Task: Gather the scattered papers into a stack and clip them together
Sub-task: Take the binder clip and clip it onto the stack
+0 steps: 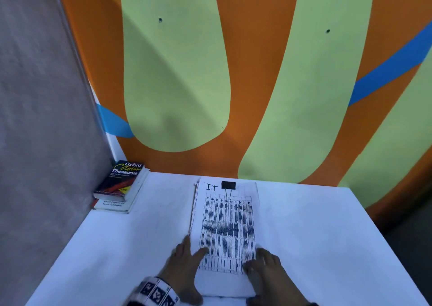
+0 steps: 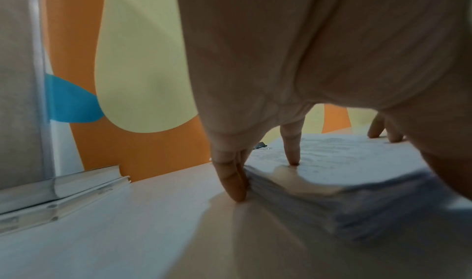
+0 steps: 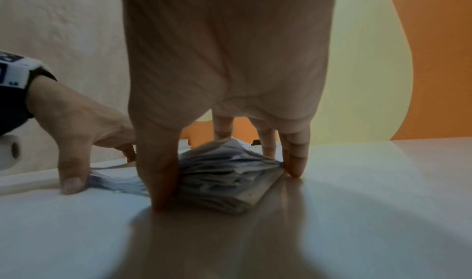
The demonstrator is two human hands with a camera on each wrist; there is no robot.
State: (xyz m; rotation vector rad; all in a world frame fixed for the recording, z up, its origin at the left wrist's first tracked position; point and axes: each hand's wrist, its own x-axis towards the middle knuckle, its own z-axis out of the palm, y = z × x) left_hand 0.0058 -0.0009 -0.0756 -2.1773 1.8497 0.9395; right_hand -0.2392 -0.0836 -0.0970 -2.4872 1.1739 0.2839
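Observation:
A stack of papers (image 1: 226, 226) with a printed table on the top sheet lies in the middle of the white table (image 1: 315, 235). A black binder clip (image 1: 228, 185) sits on the stack's far edge, its wire handles lying flat on the page. My left hand (image 1: 187, 266) is at the near left corner: straight fingers (image 2: 233, 180) push against the stack's left side (image 2: 293, 198) and one fingertip rests on top. My right hand (image 1: 264, 270) arches over the near right corner. Its thumb (image 3: 158, 178) and little finger (image 3: 293, 162) squeeze the corner, and the pages (image 3: 224, 174) bulge up between them.
Two books (image 1: 121, 184) are stacked at the far left corner of the table, against a grey partition (image 1: 42, 118). An orange and green wall (image 1: 257, 95) rises right behind the table's far edge. The table's right edge (image 1: 374, 224) drops off to a dark floor.

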